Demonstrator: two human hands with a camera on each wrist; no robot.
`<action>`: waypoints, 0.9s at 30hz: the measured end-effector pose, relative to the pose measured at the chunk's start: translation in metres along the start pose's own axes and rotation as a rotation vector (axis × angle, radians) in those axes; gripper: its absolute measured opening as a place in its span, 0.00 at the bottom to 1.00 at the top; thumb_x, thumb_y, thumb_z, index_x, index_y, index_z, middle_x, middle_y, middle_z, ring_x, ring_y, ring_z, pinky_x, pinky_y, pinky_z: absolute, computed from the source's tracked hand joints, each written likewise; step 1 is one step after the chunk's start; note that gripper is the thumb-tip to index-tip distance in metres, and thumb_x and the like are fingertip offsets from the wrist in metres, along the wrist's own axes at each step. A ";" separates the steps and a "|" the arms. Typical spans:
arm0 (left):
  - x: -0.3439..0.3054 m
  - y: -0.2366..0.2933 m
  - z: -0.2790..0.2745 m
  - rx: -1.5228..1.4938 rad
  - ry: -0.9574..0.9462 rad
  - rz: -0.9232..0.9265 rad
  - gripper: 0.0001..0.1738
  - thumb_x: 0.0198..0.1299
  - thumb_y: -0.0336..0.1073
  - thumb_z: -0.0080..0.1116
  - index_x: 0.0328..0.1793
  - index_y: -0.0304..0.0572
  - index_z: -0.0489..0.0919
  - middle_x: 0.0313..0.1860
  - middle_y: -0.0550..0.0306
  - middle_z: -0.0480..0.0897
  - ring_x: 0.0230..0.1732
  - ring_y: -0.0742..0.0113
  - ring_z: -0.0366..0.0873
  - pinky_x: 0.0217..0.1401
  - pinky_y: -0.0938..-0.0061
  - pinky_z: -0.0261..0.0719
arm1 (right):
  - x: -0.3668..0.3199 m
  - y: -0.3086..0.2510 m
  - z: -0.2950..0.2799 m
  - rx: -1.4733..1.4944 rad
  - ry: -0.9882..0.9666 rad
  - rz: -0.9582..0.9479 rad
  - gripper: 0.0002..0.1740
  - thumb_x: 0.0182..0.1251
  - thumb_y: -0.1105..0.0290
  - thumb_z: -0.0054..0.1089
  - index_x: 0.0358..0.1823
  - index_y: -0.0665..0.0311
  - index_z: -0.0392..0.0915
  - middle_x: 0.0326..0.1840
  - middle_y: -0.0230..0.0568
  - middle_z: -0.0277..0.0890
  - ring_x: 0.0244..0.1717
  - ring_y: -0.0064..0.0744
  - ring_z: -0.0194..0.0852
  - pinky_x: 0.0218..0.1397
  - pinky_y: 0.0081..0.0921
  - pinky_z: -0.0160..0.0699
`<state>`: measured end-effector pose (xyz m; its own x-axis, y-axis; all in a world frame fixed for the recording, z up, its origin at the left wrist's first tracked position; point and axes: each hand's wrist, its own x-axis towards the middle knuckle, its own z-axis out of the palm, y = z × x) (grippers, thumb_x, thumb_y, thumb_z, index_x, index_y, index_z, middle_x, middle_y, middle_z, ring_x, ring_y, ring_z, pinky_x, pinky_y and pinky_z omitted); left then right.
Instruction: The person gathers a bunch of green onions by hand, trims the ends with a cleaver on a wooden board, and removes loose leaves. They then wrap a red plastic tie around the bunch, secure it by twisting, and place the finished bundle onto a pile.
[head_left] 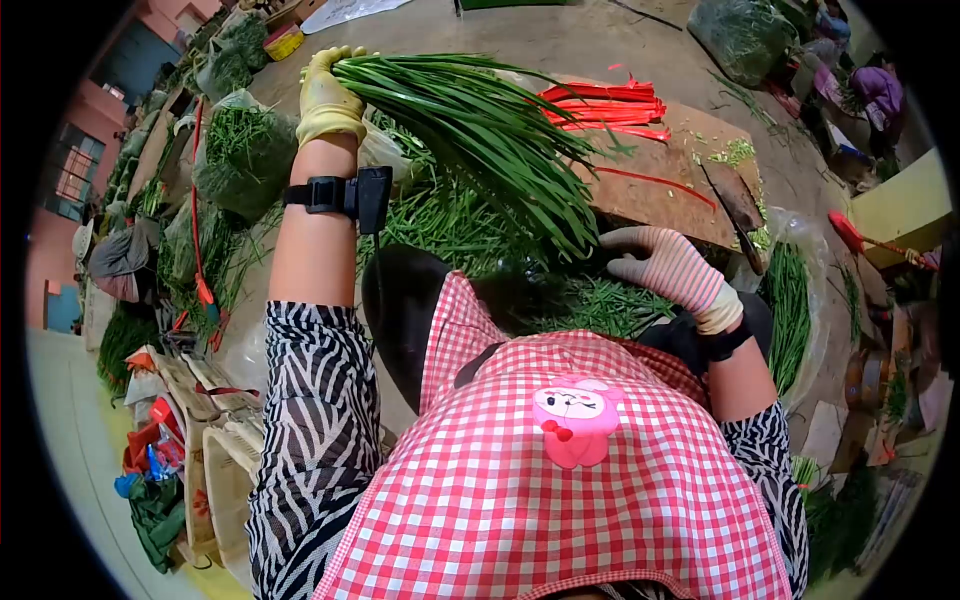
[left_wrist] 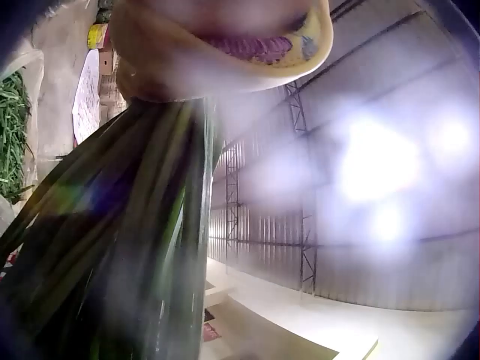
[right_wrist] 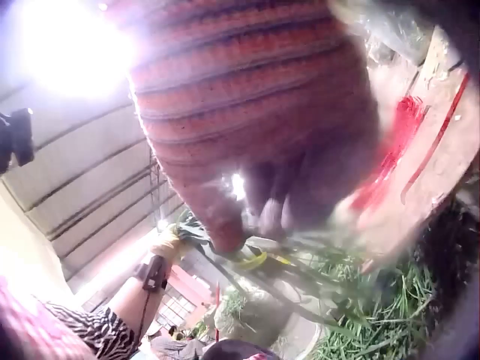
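A big bunch of garlic chives is held up and out by my left hand, which wears a yellowish glove and grips it at the stem end. In the left wrist view the long chive leaves hang down from the glove. My right hand, in a striped glove, is at the drooping leaf tips. Up close in the right wrist view, the striped glove has its fingers curled, pinching a few leaves, with a yellowed leaf by the fingertips. The glove hides part of that pinch.
A wooden board bears red ties, chopped bits and a long dark knife. Loose green leaves pile up below the bunch. Bagged greens stand at left, more chives at right. A checked apron covers my lap.
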<state>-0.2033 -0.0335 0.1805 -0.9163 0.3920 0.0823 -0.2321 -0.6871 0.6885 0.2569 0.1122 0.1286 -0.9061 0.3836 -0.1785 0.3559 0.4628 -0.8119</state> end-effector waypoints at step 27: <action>-0.019 -0.011 0.022 -0.008 0.046 0.003 0.08 0.67 0.35 0.59 0.43 0.36 0.76 0.42 0.46 0.83 0.45 0.47 0.84 0.59 0.50 0.86 | 0.097 0.034 0.042 -0.061 0.092 -0.306 0.23 0.79 0.69 0.53 0.71 0.66 0.76 0.64 0.48 0.83 0.62 0.38 0.81 0.66 0.36 0.80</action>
<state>-0.1757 -0.0198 0.1872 -0.9309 0.3616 0.0510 -0.2319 -0.6932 0.6824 0.1719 0.1316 0.0600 -0.9497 0.2883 0.1223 0.0854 0.6141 -0.7846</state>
